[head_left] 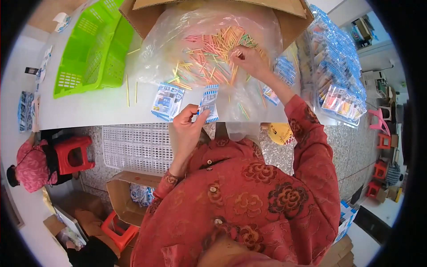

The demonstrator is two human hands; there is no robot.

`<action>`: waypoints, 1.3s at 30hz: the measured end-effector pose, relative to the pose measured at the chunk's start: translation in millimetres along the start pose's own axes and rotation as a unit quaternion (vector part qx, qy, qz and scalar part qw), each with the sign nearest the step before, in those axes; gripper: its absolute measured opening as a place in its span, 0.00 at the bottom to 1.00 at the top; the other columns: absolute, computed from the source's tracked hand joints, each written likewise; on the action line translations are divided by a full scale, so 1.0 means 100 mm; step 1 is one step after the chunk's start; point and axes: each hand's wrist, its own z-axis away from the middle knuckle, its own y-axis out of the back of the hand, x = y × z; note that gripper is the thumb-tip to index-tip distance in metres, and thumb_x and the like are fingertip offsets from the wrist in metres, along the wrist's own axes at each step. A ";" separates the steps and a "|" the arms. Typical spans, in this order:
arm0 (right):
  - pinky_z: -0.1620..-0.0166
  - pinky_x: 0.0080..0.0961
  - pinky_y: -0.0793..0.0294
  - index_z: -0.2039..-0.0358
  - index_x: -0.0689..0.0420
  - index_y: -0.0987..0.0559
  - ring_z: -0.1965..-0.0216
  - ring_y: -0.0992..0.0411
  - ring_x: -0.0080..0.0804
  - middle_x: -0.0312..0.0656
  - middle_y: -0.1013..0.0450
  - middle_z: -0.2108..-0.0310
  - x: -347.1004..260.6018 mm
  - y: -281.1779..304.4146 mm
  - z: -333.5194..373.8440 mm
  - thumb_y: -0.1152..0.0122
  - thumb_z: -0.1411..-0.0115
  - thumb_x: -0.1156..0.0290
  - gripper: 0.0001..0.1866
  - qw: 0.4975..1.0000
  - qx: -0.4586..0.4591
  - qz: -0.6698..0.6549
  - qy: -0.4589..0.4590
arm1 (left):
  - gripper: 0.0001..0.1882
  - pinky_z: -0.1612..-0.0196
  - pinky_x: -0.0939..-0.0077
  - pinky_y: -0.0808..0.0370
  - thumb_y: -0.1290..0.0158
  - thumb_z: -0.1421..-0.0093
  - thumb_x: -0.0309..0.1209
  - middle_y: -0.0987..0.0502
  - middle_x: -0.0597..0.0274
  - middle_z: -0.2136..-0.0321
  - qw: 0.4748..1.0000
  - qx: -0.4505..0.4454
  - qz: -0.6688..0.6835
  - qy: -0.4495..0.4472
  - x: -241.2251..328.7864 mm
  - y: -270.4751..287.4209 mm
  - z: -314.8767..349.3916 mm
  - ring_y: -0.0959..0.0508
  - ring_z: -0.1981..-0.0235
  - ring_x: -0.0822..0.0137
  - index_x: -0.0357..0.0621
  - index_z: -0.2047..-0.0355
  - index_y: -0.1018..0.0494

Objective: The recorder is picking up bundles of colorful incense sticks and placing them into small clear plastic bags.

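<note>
At the white table [89,111], the person in the red flowered jacket works over a clear plastic bag [209,40] full of loose coloured sticks [213,53], set inside an open cardboard box [293,18]. The right hand [247,60] reaches into the heap, fingers pinched shut on a few sticks. The left hand [189,124] sits near the table edge, thumb and fingers closed on 1 small blue-and-white packet [209,103], held upright. A 2nd packet [167,101] of the same kind lies flat on the table just beside it.

Judgement on progress: the work looks well under way but far from done. A large pile of filled packets [338,75] lies to the right, yet the stick heap remains big. A green basket [95,49] stands at far left; 2 stray sticks [131,91] lie near it.
</note>
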 end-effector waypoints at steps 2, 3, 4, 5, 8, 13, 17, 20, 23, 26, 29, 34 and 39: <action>0.71 0.16 0.33 0.66 0.63 0.25 0.73 0.34 0.13 0.34 0.29 0.72 0.04 -0.05 0.07 0.43 0.45 0.73 0.08 1.000 0.007 -0.025 0.012 | 0.03 0.74 0.88 0.39 0.43 0.48 0.20 0.31 0.73 0.79 1.000 0.003 -0.006 0.003 0.00 0.01 0.01 0.37 0.77 0.83 0.35 0.74 0.26; 0.71 0.16 0.33 0.66 0.63 0.25 0.73 0.34 0.13 0.34 0.29 0.72 0.03 -0.06 0.08 0.43 0.45 0.73 0.08 1.000 0.007 -0.027 0.011 | 0.03 0.74 0.88 0.39 0.43 0.48 0.20 0.31 0.73 0.79 1.000 0.003 -0.007 0.004 0.00 0.02 0.01 0.37 0.77 0.83 0.35 0.74 0.26; 0.71 0.17 0.32 0.66 0.63 0.25 0.74 0.34 0.15 0.35 0.29 0.73 0.03 -0.05 0.09 0.43 0.45 0.72 0.08 1.000 0.011 -0.019 0.015 | 0.03 0.75 0.88 0.40 0.43 0.48 0.20 0.31 0.73 0.79 1.000 0.001 -0.017 0.001 0.00 0.02 0.01 0.37 0.77 0.83 0.35 0.74 0.26; 0.70 0.17 0.32 0.66 0.62 0.25 0.74 0.33 0.16 0.37 0.29 0.73 0.01 -0.03 0.09 0.42 0.45 0.72 0.09 1.000 0.014 -0.011 0.020 | 0.03 0.75 0.89 0.41 0.43 0.48 0.20 0.31 0.73 0.79 1.000 -0.002 -0.026 -0.003 0.01 0.02 0.00 0.37 0.78 0.83 0.35 0.75 0.26; 0.70 0.20 0.31 0.67 0.63 0.25 0.76 0.32 0.22 0.41 0.30 0.75 -0.06 -0.01 0.13 0.43 0.45 0.71 0.08 0.999 0.010 0.020 0.034 | 0.03 0.76 0.89 0.42 0.43 0.48 0.21 0.31 0.73 0.78 1.000 0.005 -0.014 0.009 -0.05 0.00 0.00 0.38 0.78 0.84 0.35 0.75 0.26; 0.71 0.28 0.31 0.73 0.64 0.28 0.77 0.30 0.35 0.46 0.30 0.77 -0.20 -0.03 0.10 0.46 0.47 0.73 0.06 0.997 -0.001 0.062 0.055 | 0.03 0.75 0.89 0.42 0.43 0.48 0.21 0.30 0.73 0.78 1.000 -0.012 -0.029 -0.004 -0.06 0.00 -0.02 0.38 0.78 0.84 0.35 0.74 0.26; 0.69 0.33 0.31 0.74 0.65 0.29 0.74 0.30 0.43 0.50 0.31 0.76 -0.11 -0.10 0.10 0.46 0.46 0.72 0.08 0.990 -0.007 0.093 0.101 | 0.03 0.75 0.89 0.40 0.42 0.48 0.21 0.30 0.73 0.78 1.000 -0.006 -0.007 0.002 -0.11 0.00 -0.03 0.37 0.77 0.84 0.35 0.74 0.26; 0.68 0.35 0.32 0.74 0.65 0.29 0.72 0.30 0.46 0.52 0.31 0.75 -0.12 -0.10 0.15 0.46 0.46 0.70 0.09 0.992 -0.024 0.100 0.069 | 0.03 0.75 0.89 0.40 0.43 0.48 0.21 0.30 0.73 0.78 1.000 0.001 -0.027 -0.009 -0.12 0.03 -0.03 0.37 0.77 0.84 0.35 0.74 0.26; 0.68 0.29 0.33 0.73 0.63 0.31 0.73 0.32 0.38 0.45 0.33 0.76 0.02 -0.20 0.17 0.44 0.47 0.73 0.07 0.992 -0.002 0.097 0.085 | 0.02 0.74 0.89 0.39 0.43 0.47 0.21 0.30 0.73 0.78 0.999 -0.008 -0.040 -0.013 -0.09 0.03 -0.06 0.36 0.77 0.84 0.35 0.74 0.26; 0.70 0.30 0.34 0.73 0.63 0.31 0.75 0.33 0.39 0.46 0.34 0.77 0.05 -0.24 0.18 0.44 0.46 0.72 0.08 0.992 0.017 0.081 0.098 | 0.03 0.71 0.88 0.36 0.42 0.49 0.21 0.27 0.71 0.79 1.000 -0.003 -0.018 0.020 -0.07 0.01 -0.06 0.33 0.76 0.83 0.35 0.76 0.26; 0.71 0.32 0.34 0.73 0.64 0.32 0.76 0.33 0.40 0.48 0.34 0.78 -0.03 -0.22 0.13 0.44 0.46 0.71 0.10 0.997 0.021 0.053 0.055 | 0.03 0.72 0.88 0.36 0.42 0.49 0.21 0.27 0.71 0.79 1.000 -0.009 -0.017 0.024 -0.07 0.02 -0.07 0.34 0.76 0.83 0.36 0.76 0.26; 0.71 0.35 0.34 0.76 0.65 0.35 0.76 0.33 0.45 0.52 0.34 0.78 -0.06 -0.26 0.06 0.42 0.46 0.71 0.13 0.995 0.049 0.068 0.060 | 0.02 0.72 0.88 0.37 0.43 0.49 0.21 0.26 0.71 0.79 0.999 -0.004 -0.014 0.037 -0.02 -0.02 -0.06 0.34 0.77 0.83 0.36 0.76 0.26; 0.69 0.39 0.32 0.76 0.66 0.33 0.74 0.31 0.54 0.55 0.32 0.77 0.11 -0.30 0.07 0.43 0.46 0.71 0.11 0.983 0.073 0.101 0.137 | 0.02 0.72 0.88 0.36 0.43 0.49 0.21 0.26 0.71 0.79 0.999 -0.009 -0.026 0.024 -0.07 0.00 -0.09 0.33 0.77 0.83 0.36 0.75 0.26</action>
